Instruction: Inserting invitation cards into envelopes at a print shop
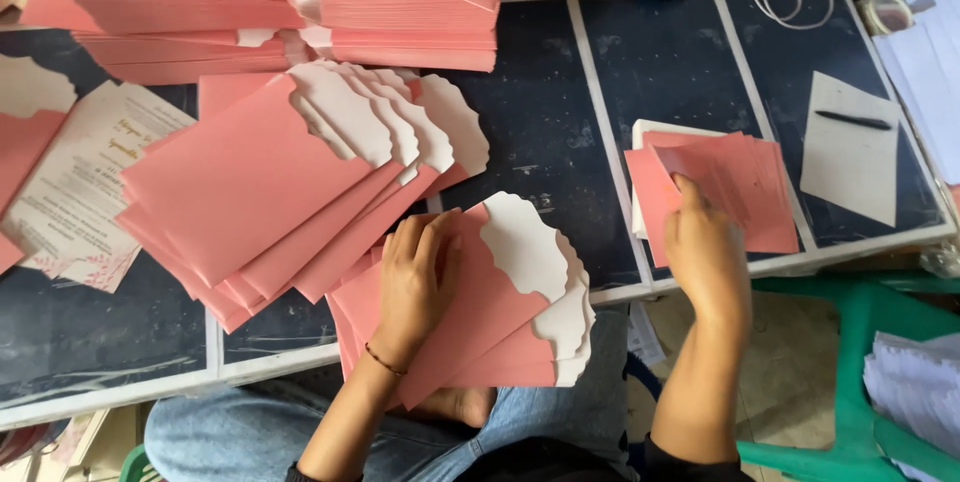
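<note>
My left hand (415, 282) lies flat on a small fan of pink envelopes (480, 312) with white scalloped open flaps, which rests at the table's front edge over my lap. My right hand (705, 247) reaches onto a loose pile of small pink cards (745, 187), its fingers pinching the top card and lifting its edge. That pile sits on a white sheet near the front right of the dark table (560, 132).
A larger fan of pink envelopes (250, 192) spreads at the left, beside printed white cards (75, 192). Tall stacks of pink envelopes (300, 12) fill the back left. A grey card with a black pen (852, 147) lies at the right. A green plastic stool (860, 342) stands below right.
</note>
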